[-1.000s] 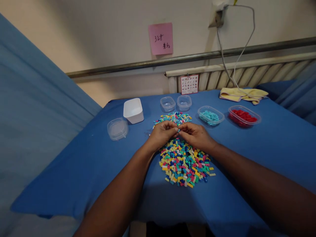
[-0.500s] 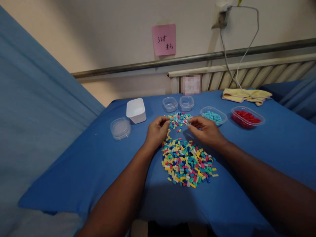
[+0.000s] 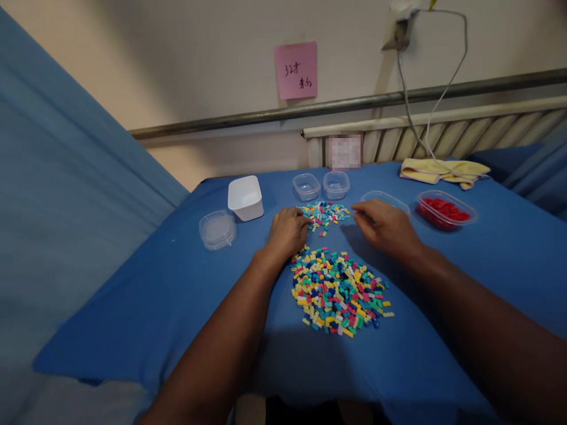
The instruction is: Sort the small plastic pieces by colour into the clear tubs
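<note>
Our hands are now well apart, no longer meeting fingertip to fingertip as a second ago: we have the left hand [image 3: 287, 229] curled at the small brick scatter [image 3: 326, 215], just beyond the big brick pile [image 3: 339, 292], and the right hand [image 3: 390, 225] beyond and right of that pile, mostly hiding a clear tub [image 3: 384, 192]. We read it as joint fingerwork broken off, each hand at its own spot; fingers bent on both, can't tell whether either grips a brick.
</note>
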Demonstrator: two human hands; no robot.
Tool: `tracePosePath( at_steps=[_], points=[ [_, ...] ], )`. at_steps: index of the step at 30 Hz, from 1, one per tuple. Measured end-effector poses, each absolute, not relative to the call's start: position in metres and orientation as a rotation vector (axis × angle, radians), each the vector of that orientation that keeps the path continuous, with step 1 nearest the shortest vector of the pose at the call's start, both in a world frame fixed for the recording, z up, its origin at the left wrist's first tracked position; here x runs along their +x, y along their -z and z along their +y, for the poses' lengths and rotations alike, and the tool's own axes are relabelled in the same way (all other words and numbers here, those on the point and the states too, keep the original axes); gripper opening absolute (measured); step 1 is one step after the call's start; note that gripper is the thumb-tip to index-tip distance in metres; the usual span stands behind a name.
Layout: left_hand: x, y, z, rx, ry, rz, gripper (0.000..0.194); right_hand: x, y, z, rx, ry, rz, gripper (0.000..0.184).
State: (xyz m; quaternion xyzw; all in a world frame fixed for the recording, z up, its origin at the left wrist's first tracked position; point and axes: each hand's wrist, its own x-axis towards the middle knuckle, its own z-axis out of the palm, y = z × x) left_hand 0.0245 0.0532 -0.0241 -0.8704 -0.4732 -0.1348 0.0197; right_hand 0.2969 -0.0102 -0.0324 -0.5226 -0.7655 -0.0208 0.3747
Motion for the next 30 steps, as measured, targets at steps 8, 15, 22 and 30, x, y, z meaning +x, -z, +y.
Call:
tracePosePath(
  at_steps=[8,15,22,30],
  points=[
    [0.022,0.019,0.053,-2.643,0.310,-1.521,0.027,0.244,0.055,0.004,-1.147,-0.284,-2.174,0.052],
    [0.019,0.019,0.056,-2.650,0.332,-1.621,0.024,0.231,0.055,0.019,-1.090,-0.288,-2.256,0.061],
    [0.019,0.012,0.044,-2.680,0.258,-1.363,0.020,0.231,0.052,0.016,-1.065,-0.302,-2.229,0.049],
    [0.021,0.007,0.041,-2.764,0.166,-1.268,0.016,0.238,0.053,0.014,-1.015,-0.496,-2.109,0.053]
  ],
)
